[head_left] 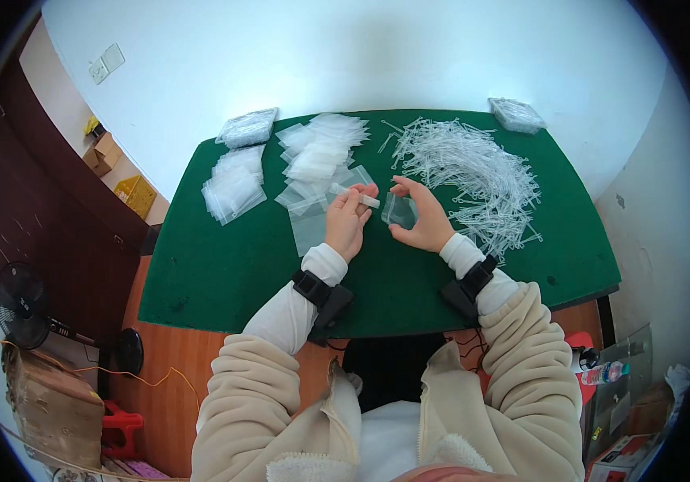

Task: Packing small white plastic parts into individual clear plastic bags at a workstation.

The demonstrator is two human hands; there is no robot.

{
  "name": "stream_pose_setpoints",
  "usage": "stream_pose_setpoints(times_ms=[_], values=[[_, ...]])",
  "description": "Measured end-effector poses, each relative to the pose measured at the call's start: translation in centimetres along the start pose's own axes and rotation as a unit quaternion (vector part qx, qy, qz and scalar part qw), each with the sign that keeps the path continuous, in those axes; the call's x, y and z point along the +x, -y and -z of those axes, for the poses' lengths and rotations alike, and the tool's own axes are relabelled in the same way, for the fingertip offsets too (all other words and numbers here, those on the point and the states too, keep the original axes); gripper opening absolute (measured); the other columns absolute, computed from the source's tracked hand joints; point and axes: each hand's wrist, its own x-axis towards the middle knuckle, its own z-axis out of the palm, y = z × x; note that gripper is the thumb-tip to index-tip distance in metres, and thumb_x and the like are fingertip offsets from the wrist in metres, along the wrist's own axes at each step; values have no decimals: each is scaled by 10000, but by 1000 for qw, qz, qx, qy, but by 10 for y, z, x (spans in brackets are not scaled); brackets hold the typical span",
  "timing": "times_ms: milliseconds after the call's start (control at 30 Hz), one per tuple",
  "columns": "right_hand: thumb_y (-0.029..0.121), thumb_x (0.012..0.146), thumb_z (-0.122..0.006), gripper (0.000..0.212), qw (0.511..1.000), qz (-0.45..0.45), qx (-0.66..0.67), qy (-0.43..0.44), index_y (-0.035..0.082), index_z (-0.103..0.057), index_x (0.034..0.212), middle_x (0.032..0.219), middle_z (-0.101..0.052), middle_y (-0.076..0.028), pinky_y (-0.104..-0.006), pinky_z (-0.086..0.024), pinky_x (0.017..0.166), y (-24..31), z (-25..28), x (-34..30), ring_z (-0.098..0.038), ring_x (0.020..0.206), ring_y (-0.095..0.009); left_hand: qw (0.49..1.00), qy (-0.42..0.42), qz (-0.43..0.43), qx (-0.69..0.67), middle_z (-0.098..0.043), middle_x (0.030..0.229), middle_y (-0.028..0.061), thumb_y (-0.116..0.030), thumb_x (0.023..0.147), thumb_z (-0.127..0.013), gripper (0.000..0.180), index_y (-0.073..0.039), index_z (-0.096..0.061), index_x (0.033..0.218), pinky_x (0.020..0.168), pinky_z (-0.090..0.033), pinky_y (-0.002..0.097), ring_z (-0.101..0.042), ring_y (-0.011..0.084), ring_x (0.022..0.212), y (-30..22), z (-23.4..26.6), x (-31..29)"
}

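Note:
My left hand (349, 220) is closed on a small bundle of clear plastic sticks (369, 201), held crosswise in the fingers. Just right of it, thumb and fingers of my right hand (427, 217) curve around a small clear plastic bag (399, 210), gripping its edge. The bundle's end points toward the bag, and a narrow gap seems to lie between them. Beyond my left hand, flat clear bags (321, 157) spread in an overlapping heap. Past my right hand lies a large curved pile of loose clear plastic sticks (473, 169) with looped ends.
Another stack of clear bags (234, 189) lies on the green table (200, 273) at left. Wrapped packs stand at the back left (248, 127) and back right (517, 115). A black fan (23, 301), a red stool (122, 430) and a bottle (604, 373) are beside the table.

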Motion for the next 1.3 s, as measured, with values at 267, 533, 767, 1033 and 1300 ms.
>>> stream_pose_setpoints(times_ms=[267,533,767,1033,1300], values=[[106,600,-675,682,999,26,2,-31,33,-408,1223,1063,-518,-112,-338,-414,884,2,-3,0,-523,990,-233,998,36,50,-17,-559,1124,96,-231,951,-392,215,-59,-459,1063,817,-456,388,-555,211,995,6,-6,-7],[107,613,-702,547,996,65,-60,-3,63,-509,1124,1050,-516,-120,-354,-430,847,6,-1,2,-513,977,-274,996,63,17,67,-575,1007,63,-208,939,-435,209,-44,-491,1056,706,-493,301,-578,162,897,13,-1,-3],[65,634,-679,349,975,140,-171,24,81,-569,966,1028,-513,-111,-349,-417,826,8,4,6,-495,972,-286,986,91,4,141,-572,936,26,-198,925,-472,201,-36,-533,1027,671,-467,239,-562,106,834,9,1,-3],[39,640,-638,209,981,136,-129,54,77,-535,818,923,-507,-72,-363,-407,792,6,6,7,-500,902,-266,971,123,6,203,-573,933,21,-188,924,-469,200,-38,-541,1036,692,-453,220,-547,89,839,8,3,0],[18,633,-662,199,984,134,-102,51,66,-552,792,901,-522,-66,-347,-416,769,7,6,7,-511,876,-257,972,114,15,203,-580,943,41,-182,922,-468,198,-35,-537,1033,730,-469,242,-557,107,862,6,6,1]])
